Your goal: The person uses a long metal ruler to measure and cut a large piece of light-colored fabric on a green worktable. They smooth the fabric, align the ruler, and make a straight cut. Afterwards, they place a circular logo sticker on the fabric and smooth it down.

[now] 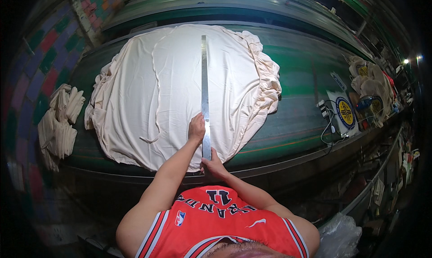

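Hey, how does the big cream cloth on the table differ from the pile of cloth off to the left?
The spread cream cloth lies flat across the green table; the cloth pile is stacked in small folded pieces. The spread cloth carries a long metal ruler, pressed by the left hand and right hand; the pile is untouched. Both look the same cream colour.

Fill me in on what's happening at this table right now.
A person leans over a green table on which cream fabric is spread in layers. A long metal ruler lies lengthwise across the fabric. The left hand presses flat beside the ruler, and the right hand rests at its near end. A stack of cut cream pieces sits at the left edge.
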`<action>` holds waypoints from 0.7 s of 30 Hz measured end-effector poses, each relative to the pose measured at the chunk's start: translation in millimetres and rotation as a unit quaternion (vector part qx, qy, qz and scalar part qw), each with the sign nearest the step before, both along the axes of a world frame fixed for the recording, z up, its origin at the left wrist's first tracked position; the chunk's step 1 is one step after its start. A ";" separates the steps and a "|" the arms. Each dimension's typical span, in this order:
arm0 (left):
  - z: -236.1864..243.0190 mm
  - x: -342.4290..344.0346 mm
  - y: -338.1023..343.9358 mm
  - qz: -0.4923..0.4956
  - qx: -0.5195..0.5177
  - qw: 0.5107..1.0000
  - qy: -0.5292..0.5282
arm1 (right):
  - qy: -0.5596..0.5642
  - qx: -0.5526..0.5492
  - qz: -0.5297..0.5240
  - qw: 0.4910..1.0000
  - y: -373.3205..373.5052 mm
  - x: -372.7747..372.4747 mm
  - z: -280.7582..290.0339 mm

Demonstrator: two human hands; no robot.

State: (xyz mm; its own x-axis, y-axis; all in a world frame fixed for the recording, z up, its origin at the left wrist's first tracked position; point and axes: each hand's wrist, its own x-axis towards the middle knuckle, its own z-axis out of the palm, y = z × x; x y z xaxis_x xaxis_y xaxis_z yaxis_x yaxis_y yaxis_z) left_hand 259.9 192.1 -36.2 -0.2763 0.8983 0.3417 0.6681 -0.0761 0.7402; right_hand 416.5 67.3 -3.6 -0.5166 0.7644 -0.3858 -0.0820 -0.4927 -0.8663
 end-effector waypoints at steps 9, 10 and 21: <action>3.3 -3.8 0.2 -0.024 -0.019 0.999 -0.036 | 0.049 -0.131 0.001 0.990 10.9 3.8 -11.3; 3.4 -4.1 0.4 -0.022 -0.002 0.999 -0.032 | 0.043 -0.130 0.004 0.991 12.2 5.0 -10.4; -6.0 0.5 3.1 0.025 0.004 0.999 0.026 | 0.030 -0.108 -0.110 0.988 60.8 2.1 -4.4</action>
